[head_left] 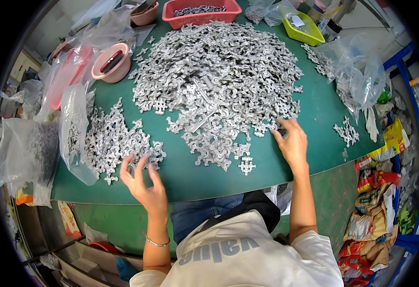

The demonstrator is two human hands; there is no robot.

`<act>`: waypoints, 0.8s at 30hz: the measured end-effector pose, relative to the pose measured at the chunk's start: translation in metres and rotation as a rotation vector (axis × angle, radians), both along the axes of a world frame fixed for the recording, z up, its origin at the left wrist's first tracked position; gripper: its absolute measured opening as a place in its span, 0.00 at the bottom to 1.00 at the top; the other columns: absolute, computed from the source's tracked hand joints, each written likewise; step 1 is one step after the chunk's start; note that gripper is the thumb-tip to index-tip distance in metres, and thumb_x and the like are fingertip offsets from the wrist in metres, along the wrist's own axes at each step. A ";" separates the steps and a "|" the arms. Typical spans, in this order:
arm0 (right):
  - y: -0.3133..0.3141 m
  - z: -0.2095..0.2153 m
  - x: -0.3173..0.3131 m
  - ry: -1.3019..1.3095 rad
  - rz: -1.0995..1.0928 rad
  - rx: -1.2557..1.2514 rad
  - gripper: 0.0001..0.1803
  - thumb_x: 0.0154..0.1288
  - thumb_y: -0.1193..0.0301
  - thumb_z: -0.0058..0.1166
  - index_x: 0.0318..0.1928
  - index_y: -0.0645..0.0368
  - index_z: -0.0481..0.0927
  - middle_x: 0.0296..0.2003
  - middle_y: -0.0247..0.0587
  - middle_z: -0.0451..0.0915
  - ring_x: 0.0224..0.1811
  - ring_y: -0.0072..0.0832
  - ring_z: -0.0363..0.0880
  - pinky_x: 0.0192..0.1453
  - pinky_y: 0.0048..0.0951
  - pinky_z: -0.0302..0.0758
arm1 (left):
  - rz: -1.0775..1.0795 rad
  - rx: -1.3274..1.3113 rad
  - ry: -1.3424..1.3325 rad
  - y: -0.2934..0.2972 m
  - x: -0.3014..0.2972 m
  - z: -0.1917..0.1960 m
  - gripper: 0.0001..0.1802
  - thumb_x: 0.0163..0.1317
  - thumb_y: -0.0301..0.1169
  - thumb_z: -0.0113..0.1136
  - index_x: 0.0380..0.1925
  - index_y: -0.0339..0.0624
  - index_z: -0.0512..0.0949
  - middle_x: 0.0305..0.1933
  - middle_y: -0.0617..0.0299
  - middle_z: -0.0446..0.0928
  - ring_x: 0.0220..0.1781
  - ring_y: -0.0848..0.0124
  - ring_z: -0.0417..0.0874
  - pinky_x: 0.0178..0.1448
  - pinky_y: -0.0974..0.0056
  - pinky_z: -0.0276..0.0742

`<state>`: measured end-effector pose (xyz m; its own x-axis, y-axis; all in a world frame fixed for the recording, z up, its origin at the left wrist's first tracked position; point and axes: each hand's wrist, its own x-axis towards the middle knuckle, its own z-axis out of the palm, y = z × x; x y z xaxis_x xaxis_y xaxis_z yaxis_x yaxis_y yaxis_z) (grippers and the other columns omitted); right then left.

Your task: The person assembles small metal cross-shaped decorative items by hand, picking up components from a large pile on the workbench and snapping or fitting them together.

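A large heap of small silver-grey metal castings (214, 71), curly and cross-shaped, covers the middle of the green table. My left hand (147, 189) is at the near edge of a smaller pile of the same castings (116, 138). Its fingers are spread, with nothing visible in them. At the heap's lower right edge is my right hand (293, 146), thumb and fingers apart, their tips beside a few castings. A single cross-shaped casting (247, 166) lies apart, between the hands and close to the table's front edge.
A red basket (202, 18) of metal parts stands behind the heap, a yellow-green basket (305, 33) at far right. The pink bowl (110, 71) holds a dark red object. Clear plastic bags (27, 148) line the left. More castings (346, 131) and a white glove (371, 125) lie right.
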<state>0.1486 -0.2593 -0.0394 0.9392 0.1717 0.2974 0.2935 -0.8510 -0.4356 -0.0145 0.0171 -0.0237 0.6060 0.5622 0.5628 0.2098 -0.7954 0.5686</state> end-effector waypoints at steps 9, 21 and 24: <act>-0.006 0.015 -0.020 0.451 -0.029 0.848 0.07 0.51 0.75 0.58 0.32 0.63 0.77 0.24 0.33 0.77 0.21 0.15 0.70 0.22 0.17 0.64 | -0.243 -0.130 -0.049 -0.026 0.004 0.012 0.14 0.49 0.15 0.53 0.38 0.35 0.75 0.47 0.52 0.67 0.50 0.60 0.69 0.54 0.61 0.63; 0.032 0.056 -0.079 0.785 0.299 1.116 0.07 0.50 0.82 0.57 0.32 0.65 0.76 0.25 0.30 0.74 0.24 0.10 0.65 0.26 0.12 0.60 | -0.807 -0.451 -0.008 -0.081 0.019 0.044 0.13 0.41 0.14 0.63 0.31 0.33 0.78 0.35 0.54 0.74 0.34 0.67 0.77 0.38 0.69 0.74; 0.027 0.054 -0.080 0.768 0.355 1.136 0.07 0.50 0.82 0.57 0.33 0.66 0.77 0.25 0.30 0.74 0.24 0.10 0.65 0.27 0.14 0.61 | -0.812 -0.421 -0.048 -0.078 0.017 0.044 0.13 0.44 0.14 0.62 0.32 0.34 0.77 0.36 0.55 0.74 0.32 0.68 0.77 0.35 0.69 0.74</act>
<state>0.0688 -0.2327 0.0144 0.8862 0.4458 -0.1257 -0.2046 0.1332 -0.9697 0.0029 -0.0611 0.0201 0.8859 0.1386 0.4426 -0.3545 -0.4130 0.8389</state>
